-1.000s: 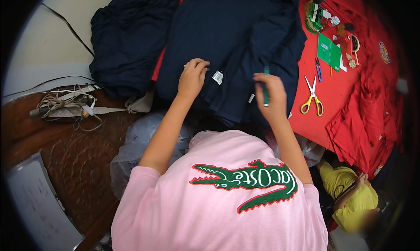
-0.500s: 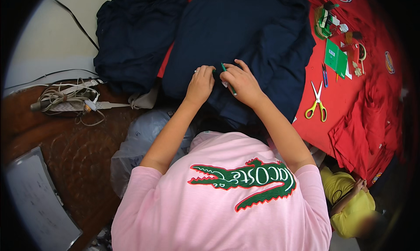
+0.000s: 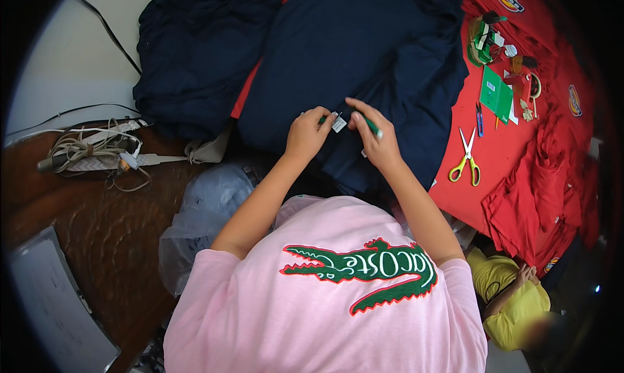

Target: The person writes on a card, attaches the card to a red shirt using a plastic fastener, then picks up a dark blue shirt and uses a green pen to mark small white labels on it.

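Observation:
Between my hands a small white label (image 3: pixel 338 123) stands out from the navy garment (image 3: pixel 351 48) spread in front of me. My left hand (image 3: pixel 307 136) is closed, its fingertips pinching the label's left edge. A small green piece (image 3: pixel 322 120), perhaps a pen cap, shows at those same fingers. In my right hand (image 3: pixel 383 142) lies a green pen (image 3: pixel 373 127), gripped with its white-ended back toward me. The right index finger reaches over toward the label; the pen's tip is hidden by the fingers.
Yellow-handled scissors (image 3: pixel 467 160), a green notebook (image 3: pixel 496 90) and a thread snipper (image 3: pixel 480 119) lie on red cloth at right. Another navy garment (image 3: pixel 201 61) is at left, near tangled cables (image 3: pixel 97 149). A person in yellow (image 3: pixel 520 314) sits at lower right.
The white label now shows between my hands. My right hand has shifted slightly right and nearer me, and the pen has turned in its grip. My left hand has moved a little right.

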